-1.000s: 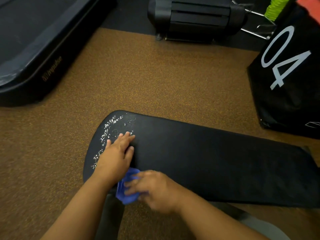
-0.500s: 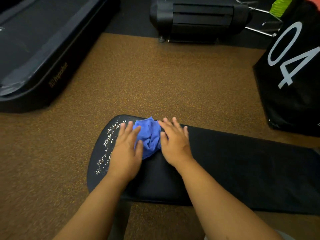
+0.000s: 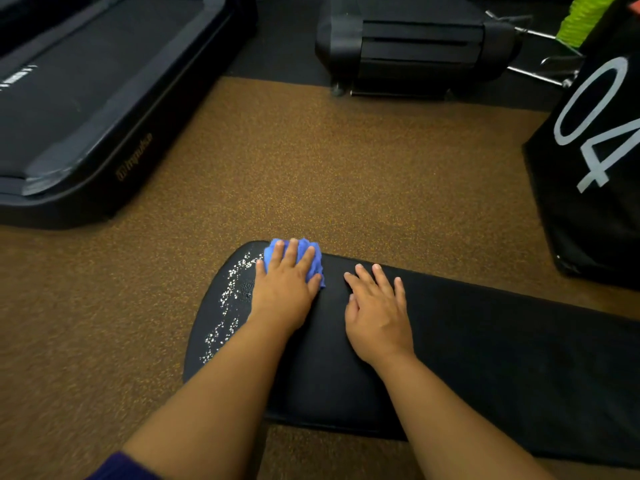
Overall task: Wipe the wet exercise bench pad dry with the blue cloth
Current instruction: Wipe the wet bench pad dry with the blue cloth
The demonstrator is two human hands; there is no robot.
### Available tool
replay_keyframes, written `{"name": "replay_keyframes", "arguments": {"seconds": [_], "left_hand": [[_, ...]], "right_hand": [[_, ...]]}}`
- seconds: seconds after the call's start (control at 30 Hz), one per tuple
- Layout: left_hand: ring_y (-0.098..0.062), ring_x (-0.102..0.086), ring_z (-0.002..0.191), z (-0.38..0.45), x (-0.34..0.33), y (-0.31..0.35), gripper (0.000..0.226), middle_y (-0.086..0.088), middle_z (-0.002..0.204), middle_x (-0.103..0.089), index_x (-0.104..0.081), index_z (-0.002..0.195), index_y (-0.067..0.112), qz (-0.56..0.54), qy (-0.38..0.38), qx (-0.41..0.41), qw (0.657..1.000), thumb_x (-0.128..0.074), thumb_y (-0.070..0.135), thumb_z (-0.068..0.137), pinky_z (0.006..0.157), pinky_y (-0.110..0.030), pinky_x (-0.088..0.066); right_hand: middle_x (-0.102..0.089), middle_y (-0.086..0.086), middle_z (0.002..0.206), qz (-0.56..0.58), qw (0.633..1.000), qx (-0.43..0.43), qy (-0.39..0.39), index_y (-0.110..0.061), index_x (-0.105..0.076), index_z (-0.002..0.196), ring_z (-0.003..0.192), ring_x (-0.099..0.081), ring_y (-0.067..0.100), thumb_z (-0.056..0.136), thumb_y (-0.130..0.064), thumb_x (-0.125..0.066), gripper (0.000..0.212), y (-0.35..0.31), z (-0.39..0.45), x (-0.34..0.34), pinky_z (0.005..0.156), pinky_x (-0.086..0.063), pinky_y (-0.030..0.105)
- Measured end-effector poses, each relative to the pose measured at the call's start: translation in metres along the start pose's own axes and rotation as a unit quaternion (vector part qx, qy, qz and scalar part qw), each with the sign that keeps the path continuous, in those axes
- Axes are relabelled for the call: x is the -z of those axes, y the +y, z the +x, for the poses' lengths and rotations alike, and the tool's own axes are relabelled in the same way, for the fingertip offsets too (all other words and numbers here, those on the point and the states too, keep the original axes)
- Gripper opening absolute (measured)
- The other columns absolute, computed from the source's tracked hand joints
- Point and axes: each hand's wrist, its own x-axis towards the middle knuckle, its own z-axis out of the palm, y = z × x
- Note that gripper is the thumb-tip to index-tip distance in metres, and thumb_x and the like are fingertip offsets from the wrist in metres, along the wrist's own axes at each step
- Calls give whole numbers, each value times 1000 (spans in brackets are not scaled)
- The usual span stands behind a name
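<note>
Items counted: one black bench pad [image 3: 467,341], lower centre to right of frame; one blue cloth [image 3: 313,258], centre; two hands, one left hand [image 3: 284,289] and one right hand [image 3: 377,317]; one treadmill deck [image 3: 86,98], upper left; one black machine [image 3: 415,46], top centre; one black box marked "04" [image 3: 595,188], right edge.

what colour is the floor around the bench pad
Brown with fine orange-yellow speckles, floor beside the black bench pad; head view.
</note>
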Motion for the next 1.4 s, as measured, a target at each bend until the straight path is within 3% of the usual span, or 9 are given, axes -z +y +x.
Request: {"name": "replay_keyframes", "arguments": {"seconds": [0.13, 0.33, 0.5, 0.7, 0.83, 1.0, 1.17, 1.3, 1.4], "left_hand": [[-25, 0, 147, 16, 5, -7, 58, -1, 159, -12, -21, 148, 28, -16, 12, 56, 998, -30, 48, 95, 115, -53, -13], [-19, -10, 147, 11, 0, -4, 55, 3, 157, -22, -29, 147, 27, -5, 18, -114, 993, -34, 49, 96, 116, -47, -14], [-23, -17, 144, 35, 8, -36, 48, 0, 150, -34, -36, 142, 25, 10, 33, -3, 999, -32, 44, 98, 112, -52, -20], [-33, -44, 124, 50, 15, -61, 44, -13, 130, -52, -53, 126, 14, -42, 32, 88, 995, -37, 42, 96, 102, -49, -39], [-29, -32, 135, 32, 6, -39, 41, -7, 143, -43, -47, 132, 18, 26, 64, -4, 998, -35, 36, 98, 104, -48, -34], [-24, -8, 147, -20, -1, 4, 53, -1, 158, -17, -21, 149, 23, 47, -8, -146, 988, -28, 40, 100, 115, -51, -13], [-22, -3, 147, 1, 1, -18, 55, 3, 159, -12, -14, 150, 27, 90, 6, -31, 995, -22, 46, 99, 113, -57, -6], [-25, -21, 143, 24, 13, -54, 53, -1, 154, -26, -23, 146, 28, 75, -6, 57, 996, -26, 48, 97, 111, -58, -16], [-34, -45, 127, 31, 22, -80, 50, -14, 141, -44, -33, 140, 23, -17, -35, 126, 991, -32, 47, 96, 107, -52, -29]], "right_hand": [[-27, -9, 153, -1, 1000, -2, 0, -29, -36, 141, 145, -6, 15, 95, -28, -32, 45, -2, 1, 0, 117, 0, 45], [-30, -7, 152, -10, 1000, -3, 2, -27, -39, 139, 144, -11, 16, 89, -31, -25, 52, -3, 1, 0, 117, -4, 46], [-27, -8, 153, -4, 1000, -4, 0, -28, -37, 140, 144, -8, 15, 95, -27, -34, 45, -3, 1, 3, 117, -3, 45], [-27, -8, 153, 2, 1000, -1, -4, -27, -37, 140, 145, -7, 16, 94, -26, -34, 45, -3, 0, 2, 117, -2, 46], [-30, -6, 151, -1, 1000, -2, 5, -26, -39, 138, 144, -10, 18, 93, -25, -34, 45, -4, 1, -1, 117, -3, 48], [-34, -5, 150, -16, 1000, -3, 12, -25, -43, 136, 144, -15, 18, 87, -29, -26, 52, -4, 3, -4, 116, -7, 48], [-32, -7, 151, -5, 1000, -3, 7, -27, -41, 137, 144, -12, 17, 93, -26, -34, 45, -2, 2, -3, 117, -5, 45], [-29, -8, 152, -5, 1000, -3, -1, -27, -39, 138, 144, -9, 16, 94, -26, -34, 45, -2, 2, 0, 118, -3, 45], [-28, -8, 152, -1, 1000, -4, -1, -27, -38, 138, 144, -8, 16, 94, -26, -33, 44, -2, 2, 1, 118, -2, 45]]}}
